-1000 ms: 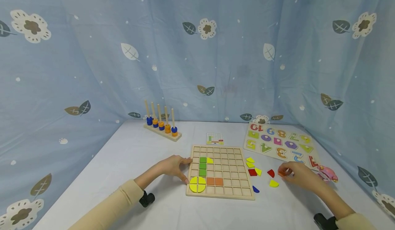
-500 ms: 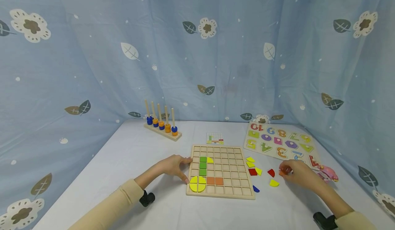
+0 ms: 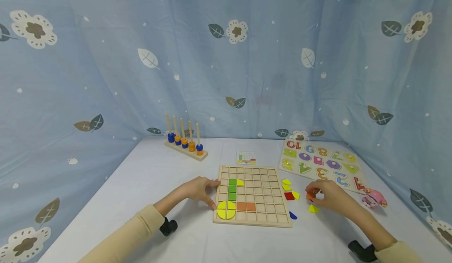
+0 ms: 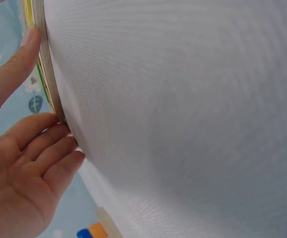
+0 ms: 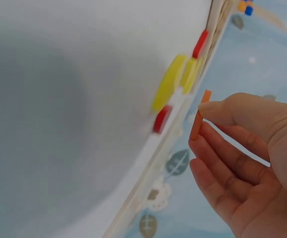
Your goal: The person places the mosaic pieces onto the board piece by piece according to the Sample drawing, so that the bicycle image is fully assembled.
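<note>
Between the thumb and fingertips of my right hand [image 3: 330, 195] is a thin orange tile [image 5: 200, 115], held above the white table. Below that hand lies a yellow piece [image 3: 313, 209], partly covered by it in the head view. My left hand [image 3: 199, 190] rests at the left side of the wooden grid board [image 3: 263, 206], thumb and fingertips against its edge. Set in the board are a yellow circle of quarter pieces [image 3: 226, 210], green squares [image 3: 232, 189], a yellow quarter [image 3: 240, 183] and two orange squares [image 3: 246, 207].
Right of the board lie several yellow pieces [image 3: 286, 182], a red square [image 3: 289, 196] and a blue piece [image 3: 292, 215]. A pattern card [image 3: 246, 157] is behind the board. Farther off are a peg abacus [image 3: 186, 150], a number puzzle [image 3: 321, 163] and a pink toy [image 3: 375, 198].
My right hand has lifted the orange tile and moved left toward the board, now covering the spot where a red piece showed. My left hand has stayed in place.
</note>
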The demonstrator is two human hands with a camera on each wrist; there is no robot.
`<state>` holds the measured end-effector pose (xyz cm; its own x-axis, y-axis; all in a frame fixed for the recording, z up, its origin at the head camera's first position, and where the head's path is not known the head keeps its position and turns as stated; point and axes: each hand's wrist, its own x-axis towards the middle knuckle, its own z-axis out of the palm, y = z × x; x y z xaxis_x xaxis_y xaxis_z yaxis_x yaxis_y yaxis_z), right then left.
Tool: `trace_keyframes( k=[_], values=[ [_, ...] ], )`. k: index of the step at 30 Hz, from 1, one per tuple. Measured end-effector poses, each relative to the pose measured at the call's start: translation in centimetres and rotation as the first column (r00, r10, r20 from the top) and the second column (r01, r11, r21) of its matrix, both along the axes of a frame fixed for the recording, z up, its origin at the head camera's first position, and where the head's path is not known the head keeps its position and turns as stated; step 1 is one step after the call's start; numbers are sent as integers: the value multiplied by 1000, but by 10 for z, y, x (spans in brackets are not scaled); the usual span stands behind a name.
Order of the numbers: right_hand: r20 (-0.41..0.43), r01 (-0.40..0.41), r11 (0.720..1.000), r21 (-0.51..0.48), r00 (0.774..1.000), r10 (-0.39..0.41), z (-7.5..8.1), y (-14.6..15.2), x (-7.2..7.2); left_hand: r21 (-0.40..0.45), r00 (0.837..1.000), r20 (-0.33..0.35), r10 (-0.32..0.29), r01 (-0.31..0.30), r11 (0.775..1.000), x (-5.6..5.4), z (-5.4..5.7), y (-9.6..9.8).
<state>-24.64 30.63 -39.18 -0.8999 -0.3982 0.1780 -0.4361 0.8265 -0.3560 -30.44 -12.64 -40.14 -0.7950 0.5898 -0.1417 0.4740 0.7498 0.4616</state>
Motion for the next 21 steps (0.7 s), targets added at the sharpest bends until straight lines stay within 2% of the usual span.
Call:
trace_keyframes(
  k=[8, 15, 21],
  values=[
    [7, -76, 997, -22, 997, 76, 2, -28, 0, 5, 1000, 11, 14, -14, 1000, 0, 1, 0],
    [6, -203, 977, -67, 979, 204, 0, -48, -2, 2, 1000, 4, 8, -8, 1000, 1, 1, 0],
    [44, -261, 961, -92, 963, 266, 0, -64, -3, 5, 1000, 10, 11, -11, 1000, 0, 1, 0]
  ],
)
